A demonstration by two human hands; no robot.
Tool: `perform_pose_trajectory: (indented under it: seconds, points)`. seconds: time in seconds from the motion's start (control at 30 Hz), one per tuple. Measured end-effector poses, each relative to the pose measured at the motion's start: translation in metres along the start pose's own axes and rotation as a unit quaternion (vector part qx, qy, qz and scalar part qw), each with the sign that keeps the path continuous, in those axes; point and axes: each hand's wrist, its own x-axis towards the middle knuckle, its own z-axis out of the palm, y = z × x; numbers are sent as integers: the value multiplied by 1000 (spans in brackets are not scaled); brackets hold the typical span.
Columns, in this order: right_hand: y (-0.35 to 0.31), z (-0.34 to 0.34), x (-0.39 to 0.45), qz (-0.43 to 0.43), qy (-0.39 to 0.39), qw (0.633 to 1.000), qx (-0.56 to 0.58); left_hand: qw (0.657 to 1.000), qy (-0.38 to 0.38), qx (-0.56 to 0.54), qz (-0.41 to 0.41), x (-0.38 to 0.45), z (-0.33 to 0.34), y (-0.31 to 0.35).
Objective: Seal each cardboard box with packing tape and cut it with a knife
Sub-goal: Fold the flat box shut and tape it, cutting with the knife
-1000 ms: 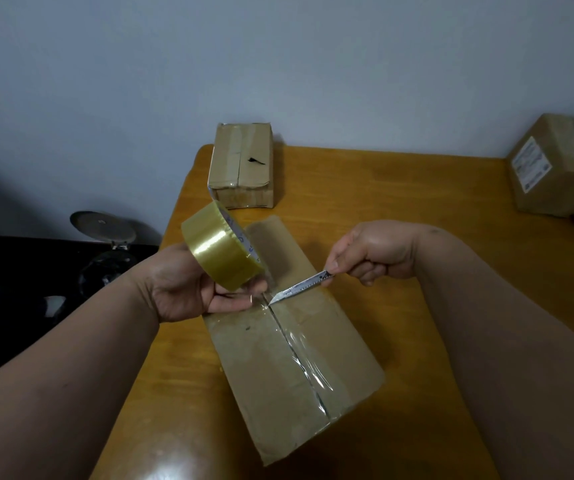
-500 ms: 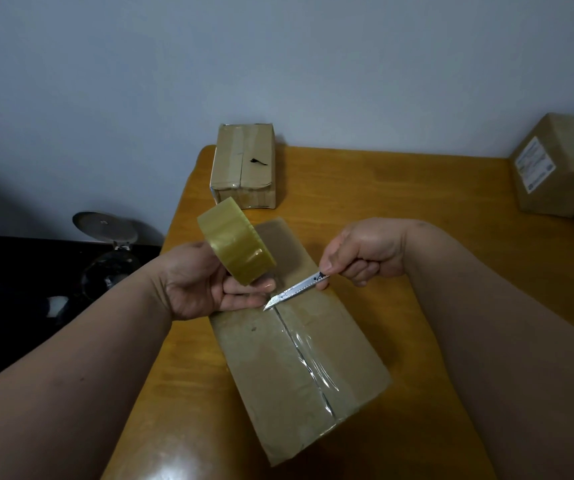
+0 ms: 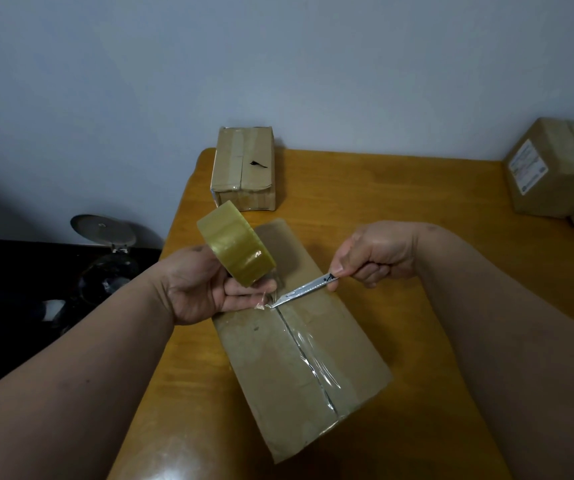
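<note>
Cardboard box (image 3: 299,344) lies flat at the near left part of a wooden table (image 3: 399,188), clear tape running down its centre seam. Above its far end, the left hand (image 3: 205,289) grips a roll of packing tape (image 3: 235,245), fingers curled under it, holding it tilted. The right hand (image 3: 375,254) is clamped around a utility knife (image 3: 304,289), blade tip meeting the tape strip by the left fingertips. A second sealed box (image 3: 244,168) sits at the table's far edge; more boxes (image 3: 555,171) sit far right.

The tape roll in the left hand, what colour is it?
Translucent yellowish-olive tape roll, clearest in the head view.
</note>
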Motion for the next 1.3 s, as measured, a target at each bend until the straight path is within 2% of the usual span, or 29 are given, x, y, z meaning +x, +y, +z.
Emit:
perform_pose_trajectory:
  seconds: [0.17, 0.53, 0.73, 0.87, 1.07, 1.2, 1.3]
  points:
    - [1, 12, 1, -20, 25, 999, -4, 1000, 2, -1, 1, -1, 1, 0]
    - [7, 13, -5, -13, 9, 1000, 10, 1000, -7, -25, -1, -2, -1, 0]
    - [33, 14, -16, -58, 41, 990, 122, 999, -24, -44, 5, -6, 1, 1]
    - [51, 13, -32, -94, 91, 971, 201, 998, -45, -50, -2, -9, 0, 0]
    - [50, 39, -39, -197, 177, 911, 316, 997, -52, -49, 14, -13, -2, -3]
    - [29, 65, -33, -195, 246, 910, 271, 994, -71, -75, 22, -19, -11, -4]
    - [7, 92, -16, -166, 344, 912, 149, 991, -83, -93, 45, -25, -23, -4]
